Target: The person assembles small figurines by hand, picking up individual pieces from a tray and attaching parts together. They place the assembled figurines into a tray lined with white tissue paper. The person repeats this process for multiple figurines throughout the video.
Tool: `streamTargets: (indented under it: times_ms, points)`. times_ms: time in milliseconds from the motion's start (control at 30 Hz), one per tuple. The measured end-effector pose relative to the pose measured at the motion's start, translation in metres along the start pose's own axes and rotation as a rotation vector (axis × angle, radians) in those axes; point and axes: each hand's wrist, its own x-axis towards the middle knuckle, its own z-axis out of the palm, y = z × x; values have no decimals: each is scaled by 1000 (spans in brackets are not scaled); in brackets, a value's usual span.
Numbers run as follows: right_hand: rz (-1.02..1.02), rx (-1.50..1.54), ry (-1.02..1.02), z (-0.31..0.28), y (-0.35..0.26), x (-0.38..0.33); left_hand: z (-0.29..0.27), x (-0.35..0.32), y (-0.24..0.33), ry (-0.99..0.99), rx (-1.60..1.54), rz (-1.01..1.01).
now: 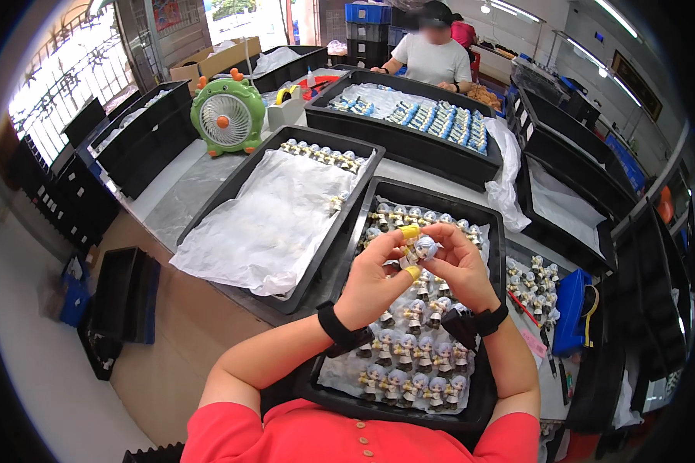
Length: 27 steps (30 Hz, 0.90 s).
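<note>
Between my two hands is a small figurine (423,248) with pale lilac hair and a white outfit. My left hand (380,264) pinches its body, with yellow finger cots on thumb and forefinger. The fingers of my right hand (462,261) close on its head side. Both hands are above a black tray (493,224) lined with white sheet, where rows of similar figurines (413,351) lie. To the left, another black tray (374,147) holds a white sheet (274,212) and a row of figurines (320,153) along its far end.
A green fan (228,117) stands at the far left. Beyond my trays, a large black tray (409,143) holds blue-and-white pieces, with a person (436,58) seated behind it. More figurines (531,285), a red pen-like tool (523,307) and a blue case (570,312) lie at right.
</note>
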Motion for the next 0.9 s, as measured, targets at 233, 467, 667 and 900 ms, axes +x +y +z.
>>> streamTargets:
  times_ms: [233, 467, 667, 900]
  points:
    - [116, -36, -35, 11, -6, -4, -36, 19, 25, -119, 195, -134]
    - [62, 5, -28, 18, -5, -3, -43, 9, 35, -50, 490, 110]
    - [21, -119, 2, 14, 9, -3, -27, 4, 29, -131, 791, 293]
    - [-10, -118, 18, 12, 8, -3, -24, 3, 28, -142, 835, 491]
